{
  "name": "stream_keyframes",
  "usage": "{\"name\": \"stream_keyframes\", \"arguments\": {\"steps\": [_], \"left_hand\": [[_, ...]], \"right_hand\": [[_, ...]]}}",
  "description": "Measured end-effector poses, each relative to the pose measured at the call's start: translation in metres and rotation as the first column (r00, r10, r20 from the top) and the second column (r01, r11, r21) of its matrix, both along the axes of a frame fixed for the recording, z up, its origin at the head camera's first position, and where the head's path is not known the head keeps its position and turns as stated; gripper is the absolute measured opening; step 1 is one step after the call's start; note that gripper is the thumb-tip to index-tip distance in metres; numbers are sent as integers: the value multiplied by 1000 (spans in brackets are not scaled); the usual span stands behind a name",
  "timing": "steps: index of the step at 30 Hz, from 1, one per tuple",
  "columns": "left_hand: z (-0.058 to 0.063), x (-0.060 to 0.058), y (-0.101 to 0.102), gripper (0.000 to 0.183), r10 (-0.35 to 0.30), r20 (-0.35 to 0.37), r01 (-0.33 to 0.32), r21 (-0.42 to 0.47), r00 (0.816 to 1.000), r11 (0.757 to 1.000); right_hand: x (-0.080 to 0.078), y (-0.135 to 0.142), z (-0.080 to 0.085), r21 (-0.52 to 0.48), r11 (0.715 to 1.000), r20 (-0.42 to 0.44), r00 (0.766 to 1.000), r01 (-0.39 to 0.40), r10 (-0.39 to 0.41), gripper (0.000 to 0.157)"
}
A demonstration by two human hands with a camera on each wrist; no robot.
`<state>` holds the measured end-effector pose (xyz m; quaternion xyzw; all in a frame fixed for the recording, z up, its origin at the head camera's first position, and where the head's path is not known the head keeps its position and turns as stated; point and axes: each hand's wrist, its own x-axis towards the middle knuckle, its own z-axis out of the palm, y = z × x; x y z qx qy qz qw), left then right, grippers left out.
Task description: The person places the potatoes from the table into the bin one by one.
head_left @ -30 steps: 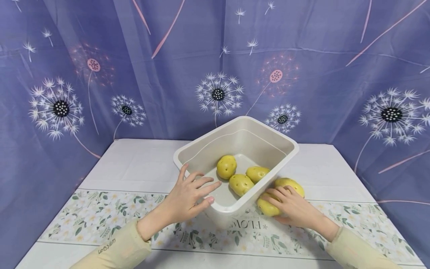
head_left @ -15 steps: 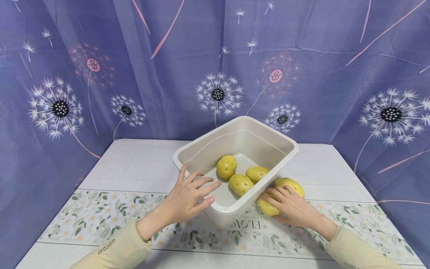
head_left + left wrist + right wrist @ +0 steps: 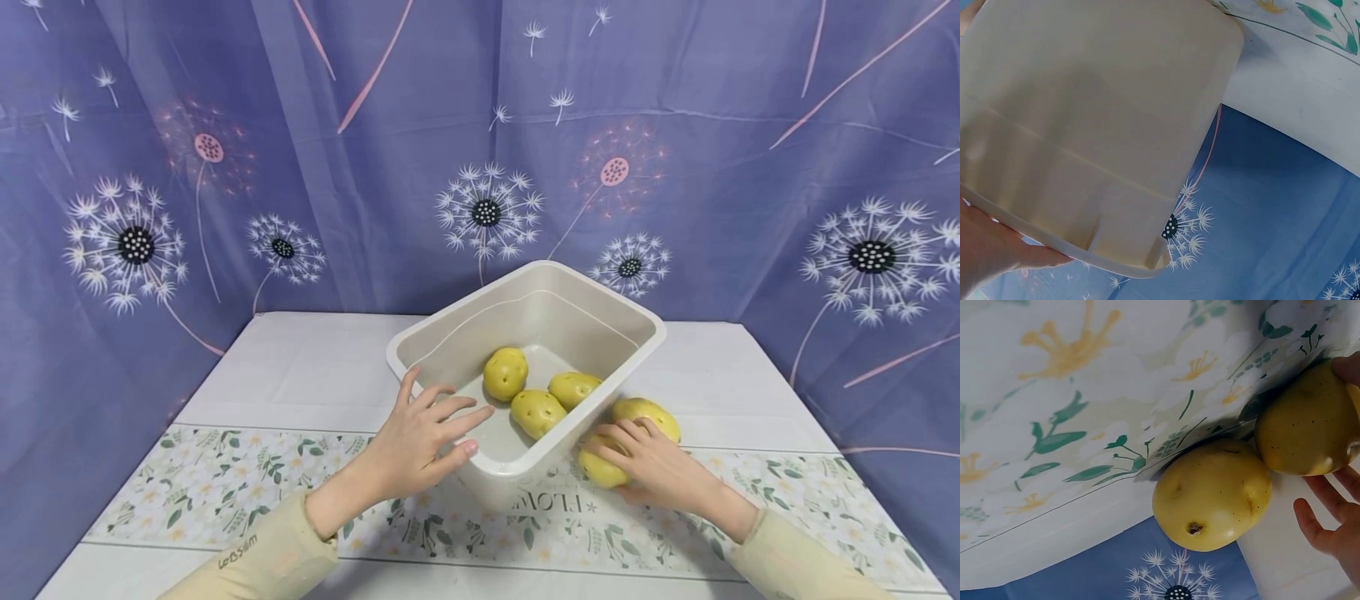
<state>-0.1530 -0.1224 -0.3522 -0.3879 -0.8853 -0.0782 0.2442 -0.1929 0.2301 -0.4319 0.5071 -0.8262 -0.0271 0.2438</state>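
A pale grey plastic bin (image 3: 528, 467) stands at an angle on the table, with three yellow potatoes (image 3: 506, 374) on its floor. My left hand (image 3: 420, 433) rests on the bin's near left rim, fingers spread and fairly straight; the left wrist view has this hand (image 3: 1007, 247) by the rim, beneath the bin's outer wall (image 3: 1097, 112). Outside the bin, on its right, my right hand (image 3: 660, 467) grips a potato (image 3: 602, 468) from above, its fingers bent over it. Another potato (image 3: 651, 413) lies right behind, and the right wrist view shows this second potato (image 3: 1213, 497) beside the gripped one (image 3: 1307, 422).
A white table (image 3: 300, 358) with a floral printed band (image 3: 247, 492) carries everything. Purple dandelion-print curtains (image 3: 375, 167) enclose it at the back and both sides. The bin's tall right wall stands just left of the gripped potato.
The gripped potato has shifted very slightly to the right, away from the bin, under my right hand. My left hand and the bin look unmoved.
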Motion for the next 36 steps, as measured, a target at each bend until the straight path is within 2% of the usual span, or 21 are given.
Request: {"name": "stream_keyframes", "arguments": {"steps": [13,21,36], "left_hand": [[-2,1,-1,44,4,2,-4,4,1000,1000],[-2,0,0,43,-1,2,1,2,1000,1000],[-1,0,0,49,-1,3,1,3,1000,1000]], "right_hand": [[7,1,9,6,1000,3,1000,18,-18,76],[9,3,17,-27,1000,-6,1000,-2,2,79],[11,6,32,-28,999,-41,999,-18,17,83]]}}
